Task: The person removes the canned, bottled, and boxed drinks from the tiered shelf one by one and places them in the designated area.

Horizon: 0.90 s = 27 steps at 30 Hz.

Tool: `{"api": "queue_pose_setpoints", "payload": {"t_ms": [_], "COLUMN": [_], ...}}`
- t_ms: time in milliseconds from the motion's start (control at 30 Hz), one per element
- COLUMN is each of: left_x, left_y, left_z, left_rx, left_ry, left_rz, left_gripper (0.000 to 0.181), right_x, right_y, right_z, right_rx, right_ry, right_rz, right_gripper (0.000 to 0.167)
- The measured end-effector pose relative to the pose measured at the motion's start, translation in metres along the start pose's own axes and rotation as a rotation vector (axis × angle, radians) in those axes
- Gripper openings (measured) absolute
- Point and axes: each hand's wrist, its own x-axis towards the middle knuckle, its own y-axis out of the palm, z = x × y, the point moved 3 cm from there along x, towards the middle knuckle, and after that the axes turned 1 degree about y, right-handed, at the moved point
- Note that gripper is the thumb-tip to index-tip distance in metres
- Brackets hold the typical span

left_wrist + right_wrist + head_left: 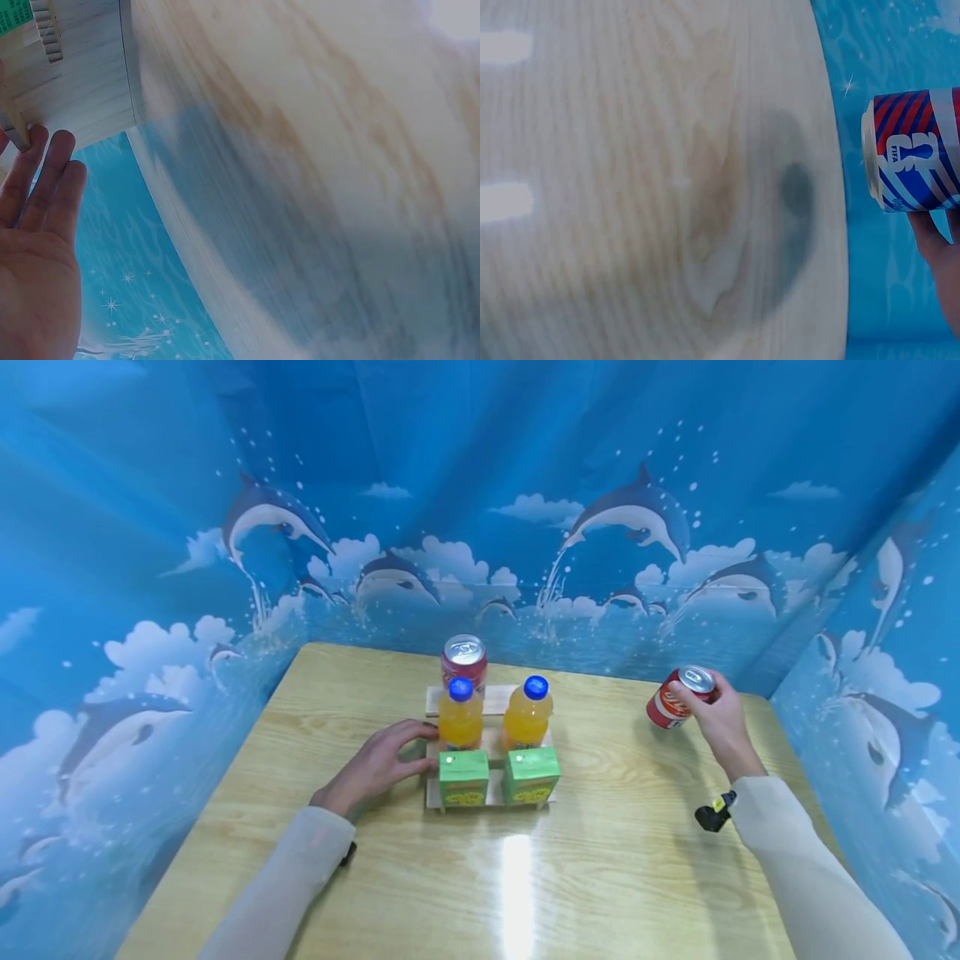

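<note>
Well apart, right grip [723,725] holding red can [665,707]; left grip [384,758], spread, touching rack edge [433,795]

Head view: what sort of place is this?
Probably a makeshift recording booth: a dolphin-print backdrop lines three sides of a wood-grain table, and a small drinks rack stands on it.

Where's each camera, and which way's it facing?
Head: worn on the head, facing forward and down at a pale wooden drinks rack; left hand, right hand and sleeved forearms show.
Left wrist: worn there, facing the wooden tabletop and rack; palm and fingers show.
Right wrist: worn there, facing the tabletop and a held red-and-blue metal can; fingers show.
Shared: head and right wrist both show that can.
</note>
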Motion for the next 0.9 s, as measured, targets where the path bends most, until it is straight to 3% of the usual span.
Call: {"api": "queue_pose_setpoints", "payload": {"t_ms": [200,467,667,900], "left_x": [0.0,0.001,0.001,0.002], "left_y": [0.0,0.0,0.001,0.001], "left_z": [0.001,-0.002,-0.001,-0.001], "left_rx": [-0.006,0.003,0.001,0.006], "left_ry": [-0.007,0.032,0.01,0.018], "left_rz": [0.007,-0.016,-0.01,-0.013], "left_gripper": [0.052,0.05,0.051,0.051], "right_x": [-0.001,-0.005,-0.006,-0.009], "right_y": [-0.007,-0.015,-0.021,-0.024], "right_z": [-0.015,-0.031,-0.041,-0.047], "right_rx": [0.016,-0.013,-0.005,0.022], "right_ry": [0.036,0.074,0.09,0.082], "right_rz": [-0.029,-0.047,-0.06,-0.083], "right_gripper": [0.086,0.089,0.091,0.077]}}
